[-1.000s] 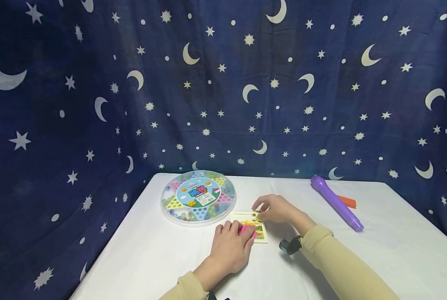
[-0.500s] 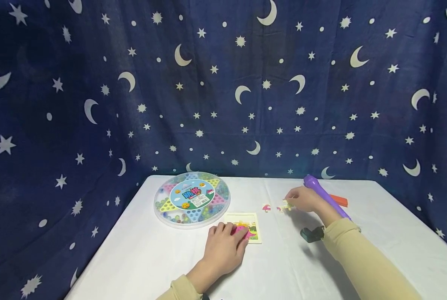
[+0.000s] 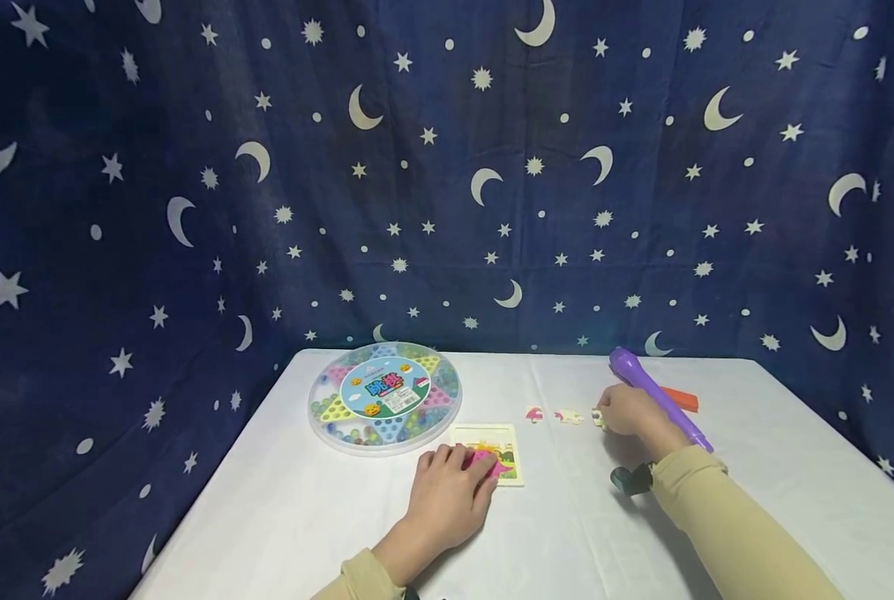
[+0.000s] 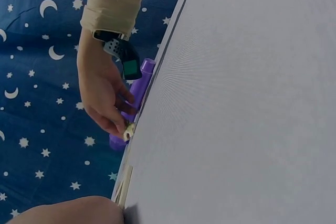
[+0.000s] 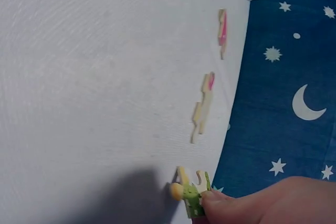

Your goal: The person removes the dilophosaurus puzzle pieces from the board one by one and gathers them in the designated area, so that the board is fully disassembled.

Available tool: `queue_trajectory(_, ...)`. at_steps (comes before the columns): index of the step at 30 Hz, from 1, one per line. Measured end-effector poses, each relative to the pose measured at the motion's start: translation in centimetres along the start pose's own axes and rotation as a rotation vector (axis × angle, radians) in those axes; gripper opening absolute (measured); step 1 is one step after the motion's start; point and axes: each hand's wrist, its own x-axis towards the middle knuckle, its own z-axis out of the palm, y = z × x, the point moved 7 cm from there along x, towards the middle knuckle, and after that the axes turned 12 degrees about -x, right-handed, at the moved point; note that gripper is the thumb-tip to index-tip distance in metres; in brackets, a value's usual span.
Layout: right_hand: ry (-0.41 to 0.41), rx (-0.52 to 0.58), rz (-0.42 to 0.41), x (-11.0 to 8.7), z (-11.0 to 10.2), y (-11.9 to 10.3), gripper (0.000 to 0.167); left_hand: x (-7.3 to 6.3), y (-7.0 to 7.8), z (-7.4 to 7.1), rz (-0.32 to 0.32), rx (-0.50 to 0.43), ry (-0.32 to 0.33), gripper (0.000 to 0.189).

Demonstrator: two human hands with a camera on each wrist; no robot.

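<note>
My right hand (image 3: 630, 410) pinches a small jigsaw puzzle piece (image 5: 193, 199), green and yellow with pale wood edges, low over the right side of the table. To its left lie two other pieces: a cream one with a pink tip (image 3: 569, 417) and a pink-and-white one (image 3: 534, 415). My left hand (image 3: 447, 492) rests on the small framed puzzle (image 3: 519, 462), fingers spread over its pink and yellow picture and covering its lower left part. In the left wrist view, the right hand (image 4: 105, 95) holds the piece (image 4: 128, 132) by its edge.
A round clear case of marbles (image 3: 385, 398) with a star board lies at the back left. A purple microphone-shaped stick (image 3: 656, 397) and an orange block (image 3: 681, 400) lie just beyond the right hand. A starry blue curtain (image 3: 447, 183) hangs behind the white table (image 3: 289, 517).
My right hand has carried a piece from the puzzle frame rightward to beside the loose pieces, then slid slightly farther right, uncovering the cream piece. The left hand stays on the puzzle.
</note>
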Motion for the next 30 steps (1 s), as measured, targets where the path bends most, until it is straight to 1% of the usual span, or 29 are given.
queue_trajectory(4,-0.027,0.0,0.055,-0.2,0.4,0.4,0.019,-0.1,0.1,-0.1,-0.006,-0.012,0.008,0.035)
queue_trajectory(7,-0.043,0.009,0.09,-0.5,0.5,0.5,0.017,-0.2,0.1,-0.4,-0.015,-0.038,0.038,0.033)
queue_trajectory(11,-0.033,-0.019,0.092,-0.5,0.4,0.2,0.02,-0.2,0.0,-0.8,-0.008,-0.068,0.093,0.027)
queue_trajectory(15,-0.013,-0.023,0.093,-0.3,0.5,-1.0,0.025,-0.4,-0.1,-1.2,0.006,-0.06,0.13,0.024)
queue_trajectory(18,0.027,-0.013,0.048,-0.2,0.3,-2.8,0.025,-0.8,-0.3,-1.6,0.025,-0.062,0.17,0.023)
queue_trajectory(22,0.064,-0.01,-0.054,-0.6,0.1,-6.1,0.02,-1.5,-0.8,-2.4,0.048,-0.088,0.208,0.016)
queue_trajectory(24,0.07,0.005,-0.108,-0.8,0.1,-8.0,0.017,-1.8,-1.1,-2.7,0.055,-0.103,0.205,0.013)
queue_trajectory(27,0.072,0.036,-0.2,-1.3,0.3,-10.8,0.01,-2.2,-1.4,-3.0,0.065,-0.111,0.182,0.012)
queue_trajectory(30,0.034,0.086,-0.289,-1.9,0.8,-13.6,0.004,-2.2,-1.5,-3.0,0.073,-0.109,0.163,0.012)
